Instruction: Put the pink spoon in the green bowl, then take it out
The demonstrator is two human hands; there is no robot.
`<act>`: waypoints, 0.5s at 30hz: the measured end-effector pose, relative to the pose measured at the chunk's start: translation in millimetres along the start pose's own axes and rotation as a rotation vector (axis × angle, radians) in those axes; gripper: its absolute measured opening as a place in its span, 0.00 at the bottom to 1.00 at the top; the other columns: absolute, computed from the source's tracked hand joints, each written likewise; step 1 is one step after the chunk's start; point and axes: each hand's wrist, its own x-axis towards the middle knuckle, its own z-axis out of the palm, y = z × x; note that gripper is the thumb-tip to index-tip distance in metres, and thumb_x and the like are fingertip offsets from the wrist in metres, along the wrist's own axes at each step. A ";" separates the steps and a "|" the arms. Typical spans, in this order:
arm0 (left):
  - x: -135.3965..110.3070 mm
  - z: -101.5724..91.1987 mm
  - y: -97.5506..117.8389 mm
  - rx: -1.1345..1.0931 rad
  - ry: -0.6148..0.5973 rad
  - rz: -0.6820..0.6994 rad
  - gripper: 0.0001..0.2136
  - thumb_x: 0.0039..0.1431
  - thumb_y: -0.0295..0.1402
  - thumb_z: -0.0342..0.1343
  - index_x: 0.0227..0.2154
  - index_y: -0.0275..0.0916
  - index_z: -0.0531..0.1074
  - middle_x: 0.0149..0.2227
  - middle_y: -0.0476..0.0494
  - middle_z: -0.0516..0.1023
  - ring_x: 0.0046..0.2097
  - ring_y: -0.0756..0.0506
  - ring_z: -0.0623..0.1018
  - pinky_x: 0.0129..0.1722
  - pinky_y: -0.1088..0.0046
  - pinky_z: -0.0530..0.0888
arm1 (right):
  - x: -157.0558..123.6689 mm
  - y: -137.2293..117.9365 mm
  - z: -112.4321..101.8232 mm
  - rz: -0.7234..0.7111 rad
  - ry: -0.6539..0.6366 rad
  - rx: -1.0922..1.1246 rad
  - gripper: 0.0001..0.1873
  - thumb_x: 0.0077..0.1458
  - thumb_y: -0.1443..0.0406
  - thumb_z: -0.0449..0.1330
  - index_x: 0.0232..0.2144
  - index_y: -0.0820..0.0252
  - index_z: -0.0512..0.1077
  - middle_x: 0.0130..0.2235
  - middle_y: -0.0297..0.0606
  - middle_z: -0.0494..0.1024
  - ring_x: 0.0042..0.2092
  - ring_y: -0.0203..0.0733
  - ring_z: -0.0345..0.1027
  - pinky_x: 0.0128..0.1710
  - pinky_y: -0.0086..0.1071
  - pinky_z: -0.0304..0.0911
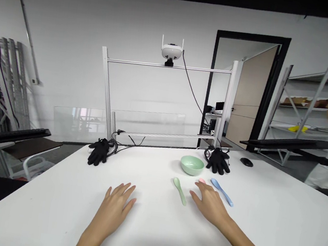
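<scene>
Our white table (276, 212) runs toward an aluminium frame (172, 66) behind a pale green bowl (192, 165). In front of the bowl, our right hand (209, 204), open and spread, lies over a pink spoon (201, 181), between a green spoon (179, 190) and a blue spoon (222, 191), all laid within easy reach. Our left hand (115, 210), spread wide and empty, rests further left, while black gloves (218, 161) lie just beside the bowl.

The right hand (209, 204) hides most of a pink object (202, 181), and the frame's right edge cuts off a person in white (327, 178)

Bright, even indoor light, fisheye-curved edges, soft shadows
</scene>
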 end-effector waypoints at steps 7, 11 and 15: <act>-0.9 1.1 -2.4 -0.005 0.015 -0.003 0.24 0.73 0.44 0.41 0.66 0.45 0.65 0.69 0.40 0.67 0.70 0.35 0.64 0.68 0.42 0.58 | 26.4 41.6 6.0 0.204 -0.025 -0.187 0.22 0.72 0.55 0.46 0.43 0.63 0.75 0.48 0.49 0.76 0.49 0.54 0.70 0.45 0.39 0.65; -1.0 0.9 -1.9 -0.012 0.018 -0.002 0.24 0.73 0.44 0.41 0.66 0.46 0.66 0.69 0.40 0.68 0.70 0.35 0.64 0.68 0.42 0.58 | 27.8 52.0 9.9 0.272 -0.025 -0.173 0.28 0.72 0.51 0.43 0.43 0.65 0.75 0.47 0.53 0.75 0.49 0.55 0.69 0.45 0.41 0.65; -1.0 0.1 -0.6 -0.008 0.004 0.003 0.24 0.73 0.44 0.41 0.66 0.45 0.65 0.69 0.40 0.67 0.70 0.35 0.64 0.68 0.42 0.58 | 22.9 57.5 14.2 0.310 -0.128 -0.123 0.20 0.67 0.58 0.49 0.40 0.66 0.76 0.47 0.52 0.75 0.49 0.54 0.71 0.43 0.40 0.66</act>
